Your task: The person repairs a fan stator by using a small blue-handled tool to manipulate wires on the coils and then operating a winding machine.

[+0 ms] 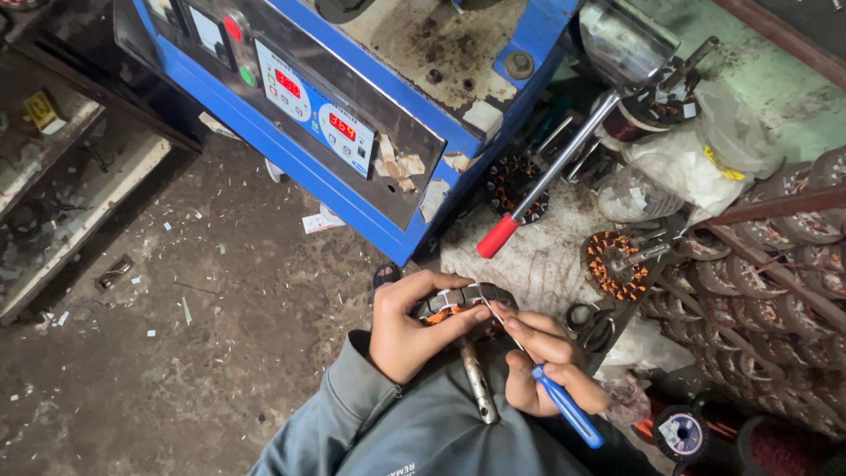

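While the left hand (407,330) grips the wound stator (458,304), the right hand (546,366) holds a blue-handled pick (564,407) at its slots, work seemingly midway

left hand (407,328): lower centre of frame, fingers curled shut in a grasp, thumb stretched rightward, knuckles up | right hand (546,370): just right of it, lower, fingers pinched closed in a pen-like grip, thumb tip near left thumb | both forearms enter from bottom edge, left in grey sleeve (352,414)
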